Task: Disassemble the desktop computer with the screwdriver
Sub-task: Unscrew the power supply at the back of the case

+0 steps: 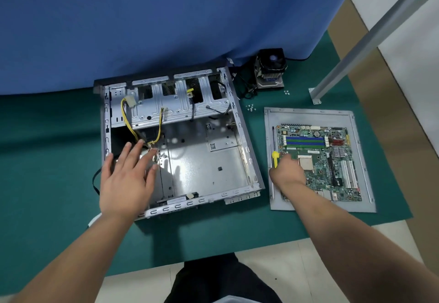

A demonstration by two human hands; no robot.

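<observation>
Green counter mat (59, 160) w/ gutted case (202, 160) — left hand (126, 177) spread, released, over PSU cables; right hand (288, 172) grasping screwdriver (275, 158) beside motherboard (320, 160). Next, prob.: PSU screws — needs tip seated.

No text could be read; labels on the computer case (183, 200) and cooler (271, 79) were too blurred.

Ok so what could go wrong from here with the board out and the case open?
The right hand grips the screwdriver right against the motherboard; its tip might scratch components. The loose screws on the mat could roll away. The left hand hovers over cables inside the case, whose metal edges could cut.
</observation>
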